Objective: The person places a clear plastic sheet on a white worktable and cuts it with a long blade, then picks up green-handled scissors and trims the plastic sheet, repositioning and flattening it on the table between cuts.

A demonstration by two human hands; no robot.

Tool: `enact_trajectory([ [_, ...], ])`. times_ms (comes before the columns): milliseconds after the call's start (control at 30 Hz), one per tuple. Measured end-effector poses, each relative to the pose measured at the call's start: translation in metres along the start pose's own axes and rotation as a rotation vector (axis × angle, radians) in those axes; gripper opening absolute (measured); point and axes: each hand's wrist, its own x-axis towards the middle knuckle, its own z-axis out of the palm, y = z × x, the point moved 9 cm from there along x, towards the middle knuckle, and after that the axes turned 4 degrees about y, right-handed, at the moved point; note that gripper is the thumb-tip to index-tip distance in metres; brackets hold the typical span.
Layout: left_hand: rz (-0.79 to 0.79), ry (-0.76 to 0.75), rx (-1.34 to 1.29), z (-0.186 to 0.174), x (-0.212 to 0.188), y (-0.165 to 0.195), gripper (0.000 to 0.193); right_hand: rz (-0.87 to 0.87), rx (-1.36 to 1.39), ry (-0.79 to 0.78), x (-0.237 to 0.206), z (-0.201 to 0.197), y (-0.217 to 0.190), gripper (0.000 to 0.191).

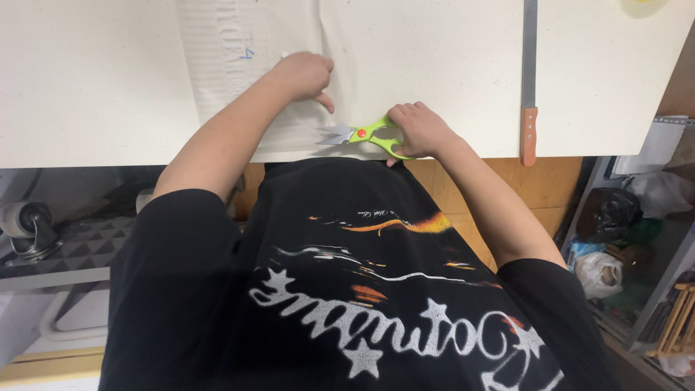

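Lying at the desk's (87, 87) near edge, the scissors (362, 135) are gripped by the right hand (420, 130), blades narrow, pointing left to the sheet (289, 134) pressed by the left hand (304, 76).

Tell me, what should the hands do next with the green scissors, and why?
Probably close the scissors in a small snip. The right hand holds their green handles with the blades open at the white sheet's edge, while the left hand presses the sheet flat.
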Motion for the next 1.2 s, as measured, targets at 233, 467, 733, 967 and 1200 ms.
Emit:
enact_trajectory([
  [233, -0.003, 0.052, 0.061, -0.022, 0.016, -0.003, 0.071, -0.005, -0.058, 0.045, -0.002, -0.015, -0.005, 0.088],
  [467, 0.074, 0.059, 0.115, -0.038, 0.039, 0.006, 0.077, -0.009, -0.173, 0.168, -0.008, -0.032, -0.007, 0.078],
  [733, 0.101, 0.012, 0.232, -0.057, 0.064, 0.014, 0.08, 0.055, -0.017, 0.17, -0.022, -0.055, -0.012, 0.081],
  [967, 0.115, -0.031, 0.257, -0.065, 0.074, 0.029, 0.083, 0.338, 0.289, -0.111, -0.034, -0.057, -0.012, 0.087],
  [1200, 0.03, -0.042, 0.16, -0.074, 0.068, 0.028, 0.085, 0.161, 0.027, 0.111, -0.045, -0.079, -0.037, 0.085],
])
